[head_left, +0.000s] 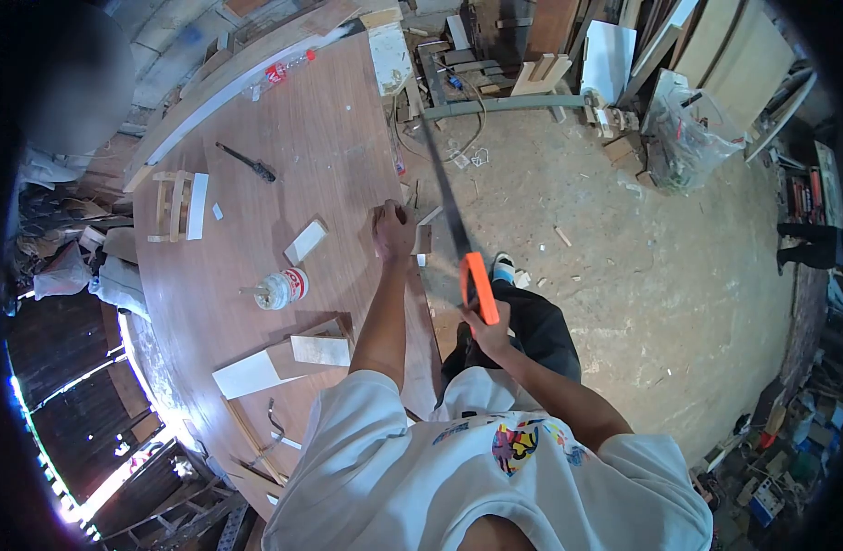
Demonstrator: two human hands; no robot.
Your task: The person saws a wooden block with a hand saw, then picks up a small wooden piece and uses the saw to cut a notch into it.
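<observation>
While the left hand [394, 230] presses flat on a small wood piece [424, 239] at the worktop [284, 147] edge, the right hand [486, 332] grips the orange-handled saw [451, 220], its blade just right of that piece, which looks uncut as yet.

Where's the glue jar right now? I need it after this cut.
In the head view, the glue jar lies on the table, left of the left hand, between two small wood blocks.

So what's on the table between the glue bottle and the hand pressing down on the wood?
In the head view, a small white block lies between the glue bottle and the left hand.
</observation>
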